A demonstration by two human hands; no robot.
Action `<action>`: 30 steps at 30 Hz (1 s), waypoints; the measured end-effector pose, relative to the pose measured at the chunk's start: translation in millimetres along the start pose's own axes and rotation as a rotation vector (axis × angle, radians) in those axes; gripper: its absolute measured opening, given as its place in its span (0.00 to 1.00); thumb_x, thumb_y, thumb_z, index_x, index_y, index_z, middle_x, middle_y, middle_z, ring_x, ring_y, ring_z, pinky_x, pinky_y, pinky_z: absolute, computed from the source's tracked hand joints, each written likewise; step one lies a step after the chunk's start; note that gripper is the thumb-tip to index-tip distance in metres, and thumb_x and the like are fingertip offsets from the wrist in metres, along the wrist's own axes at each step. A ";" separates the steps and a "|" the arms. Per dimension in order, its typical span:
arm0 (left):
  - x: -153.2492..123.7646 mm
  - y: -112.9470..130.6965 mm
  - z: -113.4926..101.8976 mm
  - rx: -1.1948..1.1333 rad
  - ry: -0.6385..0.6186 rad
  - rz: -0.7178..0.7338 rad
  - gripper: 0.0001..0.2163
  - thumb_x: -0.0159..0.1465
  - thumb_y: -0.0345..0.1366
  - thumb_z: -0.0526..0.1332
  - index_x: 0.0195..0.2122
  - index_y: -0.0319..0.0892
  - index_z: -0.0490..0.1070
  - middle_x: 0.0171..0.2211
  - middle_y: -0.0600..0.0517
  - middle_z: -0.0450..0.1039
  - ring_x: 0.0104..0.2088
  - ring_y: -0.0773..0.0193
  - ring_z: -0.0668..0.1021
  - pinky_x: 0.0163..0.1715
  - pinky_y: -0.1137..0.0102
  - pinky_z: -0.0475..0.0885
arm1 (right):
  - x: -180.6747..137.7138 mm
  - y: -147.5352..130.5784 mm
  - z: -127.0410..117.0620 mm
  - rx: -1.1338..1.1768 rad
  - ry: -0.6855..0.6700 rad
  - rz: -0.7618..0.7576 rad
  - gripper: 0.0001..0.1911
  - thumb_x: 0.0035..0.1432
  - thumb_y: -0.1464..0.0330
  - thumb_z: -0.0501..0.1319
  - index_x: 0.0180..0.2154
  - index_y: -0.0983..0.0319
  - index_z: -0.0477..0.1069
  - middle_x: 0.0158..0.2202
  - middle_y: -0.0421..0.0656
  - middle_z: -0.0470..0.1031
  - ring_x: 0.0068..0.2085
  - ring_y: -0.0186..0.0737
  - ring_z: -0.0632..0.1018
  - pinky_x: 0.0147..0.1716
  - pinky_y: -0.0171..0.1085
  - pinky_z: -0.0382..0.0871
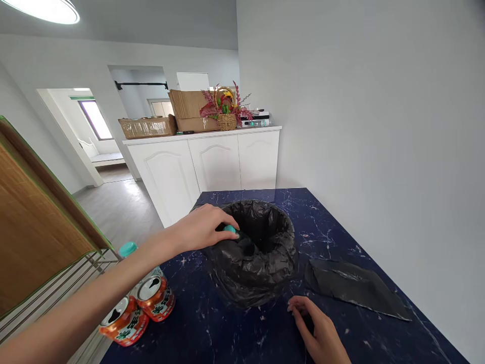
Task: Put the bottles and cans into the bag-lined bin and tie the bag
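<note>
My left hand [204,225] reaches over the rim of a round bin lined with a black garbage bag [250,275]. Its fingers and thumb are closed on a plastic bottle [230,230] with a teal cap; the bottle's body is mostly hidden inside the dark bag opening. My right hand [317,331] rests on the dark blue marbled table [212,323] in front of the bin, loosely curved with nothing in it. Under my left forearm stand two opened orange drink cans [157,298] and another teal-capped bottle [128,248], partly covered by the arm.
A flat folded black plastic bag [354,284] lies right of the bin. At left, a wooden board [41,217] stands in a wire rack [81,283]. Beyond the table, a white cabinet [212,162] carries cardboard boxes [147,127] and a flower basket [226,121]. A wall borders the right.
</note>
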State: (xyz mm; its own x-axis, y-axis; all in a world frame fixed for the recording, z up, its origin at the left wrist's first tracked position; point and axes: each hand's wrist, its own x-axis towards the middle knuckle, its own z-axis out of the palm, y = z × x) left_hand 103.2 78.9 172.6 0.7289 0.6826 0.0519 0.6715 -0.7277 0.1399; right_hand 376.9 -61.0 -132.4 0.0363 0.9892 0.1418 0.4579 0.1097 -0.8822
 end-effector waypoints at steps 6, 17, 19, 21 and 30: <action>-6.3 -15.0 14.0 -0.125 0.189 -0.067 0.26 0.75 0.57 0.53 0.66 0.49 0.71 0.69 0.46 0.70 0.68 0.49 0.72 0.67 0.53 0.67 | 0.1 3.0 0.7 -0.005 0.012 0.001 0.17 0.71 0.50 0.55 0.43 0.53 0.72 0.43 0.48 0.82 0.41 0.49 0.85 0.36 0.39 0.80; -43.3 0.6 105.3 -0.833 0.302 -0.469 0.36 0.75 0.63 0.35 0.69 0.53 0.70 0.65 0.52 0.76 0.68 0.52 0.74 0.68 0.54 0.69 | 0.1 18.8 -0.1 0.032 -0.033 0.009 0.16 0.72 0.51 0.58 0.47 0.54 0.74 0.45 0.50 0.82 0.43 0.49 0.85 0.39 0.39 0.81; -55.3 -1.1 97.3 -0.668 0.361 -0.456 0.34 0.75 0.63 0.40 0.67 0.52 0.72 0.62 0.50 0.79 0.65 0.49 0.77 0.65 0.52 0.72 | 0.6 20.1 0.2 0.038 -0.036 0.008 0.16 0.71 0.51 0.58 0.46 0.54 0.75 0.44 0.49 0.82 0.42 0.49 0.85 0.38 0.40 0.81; -71.2 -7.6 77.0 -0.491 0.456 -0.500 0.32 0.75 0.61 0.44 0.67 0.51 0.73 0.61 0.48 0.80 0.62 0.46 0.79 0.60 0.51 0.75 | 0.6 21.0 0.2 0.048 -0.034 0.012 0.16 0.70 0.50 0.59 0.45 0.54 0.76 0.44 0.49 0.82 0.40 0.49 0.85 0.37 0.40 0.82; -170.8 -83.0 27.8 0.251 0.430 -0.708 0.31 0.70 0.61 0.52 0.60 0.43 0.75 0.57 0.37 0.80 0.56 0.35 0.80 0.52 0.49 0.75 | -2.2 25.9 -2.4 0.031 -0.046 0.037 0.18 0.70 0.48 0.59 0.46 0.54 0.76 0.45 0.49 0.83 0.43 0.51 0.85 0.38 0.40 0.82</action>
State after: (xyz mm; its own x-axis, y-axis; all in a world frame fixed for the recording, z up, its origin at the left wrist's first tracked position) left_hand -73.3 20.8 124.6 0.0481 0.9101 0.4116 0.9950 -0.0799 0.0606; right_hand 390.8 -60.6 -154.5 0.0115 0.9960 0.0888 0.4291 0.0753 -0.9001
